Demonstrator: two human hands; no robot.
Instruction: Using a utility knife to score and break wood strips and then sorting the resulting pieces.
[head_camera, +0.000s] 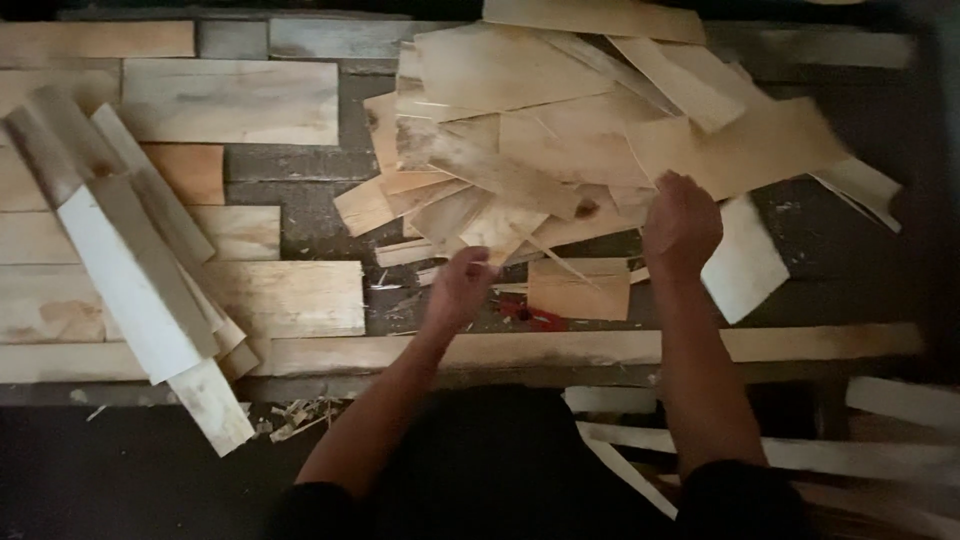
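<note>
The loose heap of thin wood sheets (560, 150) lies far and right on the bench (300, 195), the right hand (682, 222) gripping a sheet's edge and the left hand (458, 288) pinching a near scrap, so a tug could snap brittle sheets.

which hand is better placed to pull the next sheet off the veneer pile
Probably the right hand: it already rests on the veneer pile, fingers on a sheet's edge. The left hand sits lower, at the pile's near fringe, touching only a small scrap.
</note>
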